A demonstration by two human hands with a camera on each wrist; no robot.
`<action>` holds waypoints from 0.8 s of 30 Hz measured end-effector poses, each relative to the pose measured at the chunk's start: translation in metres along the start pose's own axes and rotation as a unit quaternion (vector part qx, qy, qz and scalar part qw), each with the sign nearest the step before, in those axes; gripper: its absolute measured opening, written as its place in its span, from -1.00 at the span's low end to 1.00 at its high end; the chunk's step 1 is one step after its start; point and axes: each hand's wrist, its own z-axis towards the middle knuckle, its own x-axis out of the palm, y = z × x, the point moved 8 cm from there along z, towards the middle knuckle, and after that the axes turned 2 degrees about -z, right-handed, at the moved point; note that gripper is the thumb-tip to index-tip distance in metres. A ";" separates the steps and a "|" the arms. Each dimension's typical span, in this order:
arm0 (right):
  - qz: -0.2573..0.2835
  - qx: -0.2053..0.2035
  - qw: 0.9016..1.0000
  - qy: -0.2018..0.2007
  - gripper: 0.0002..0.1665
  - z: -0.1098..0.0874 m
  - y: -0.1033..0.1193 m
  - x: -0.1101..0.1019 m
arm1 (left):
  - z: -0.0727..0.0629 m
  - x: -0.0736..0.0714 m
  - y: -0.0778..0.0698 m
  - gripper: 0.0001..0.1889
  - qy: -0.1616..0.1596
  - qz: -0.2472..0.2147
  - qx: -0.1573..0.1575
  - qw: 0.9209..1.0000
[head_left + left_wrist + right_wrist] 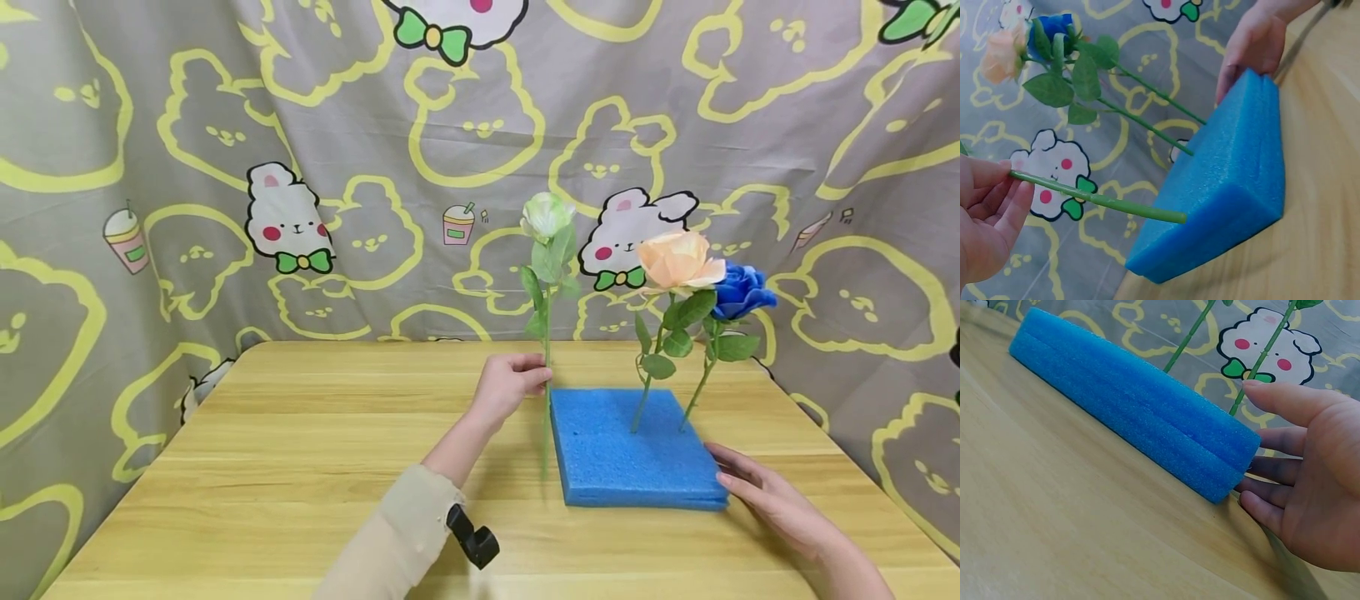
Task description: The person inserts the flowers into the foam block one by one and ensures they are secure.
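Note:
My left hand (502, 387) pinches the green stem of a white-green rose (547, 218) between thumb and fingers. The rose stands upright just left of a blue foam block (622, 467). In the left wrist view the stem's cut lower end (1175, 217) shows in front of the block, not stuck in it. A peach rose (678, 262) and a blue rose (742, 292) stand with their stems in the block's top. My right hand (780, 504) rests its fingertips against the block's right side; in the right wrist view its fingers (1279, 469) are extended, thumb above.
The block lies on a wooden table (300, 467), right of centre. Behind the table hangs a grey curtain (360, 125) with yellow cartoon outlines. A black strap piece (472, 537) sits at my left sleeve.

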 end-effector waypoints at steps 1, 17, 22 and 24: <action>0.000 0.001 1.000 0.000 -0.38 0.000 0.000 0.000 | 0.001 0.000 -0.001 -0.69 -0.004 -0.002 0.001 1.000; 0.001 0.007 1.000 0.007 -0.36 0.000 0.002 0.002 | 0.027 0.025 -0.011 -0.76 -0.026 -0.048 0.082 0.995; 0.008 0.008 1.000 0.009 -0.35 0.000 0.003 0.003 | 0.029 0.032 -0.008 -0.79 -0.027 -0.053 0.084 0.995; 0.007 0.010 1.000 0.009 -0.35 -0.001 0.002 0.003 | 0.027 0.034 -0.008 -0.79 -0.028 -0.054 0.082 0.995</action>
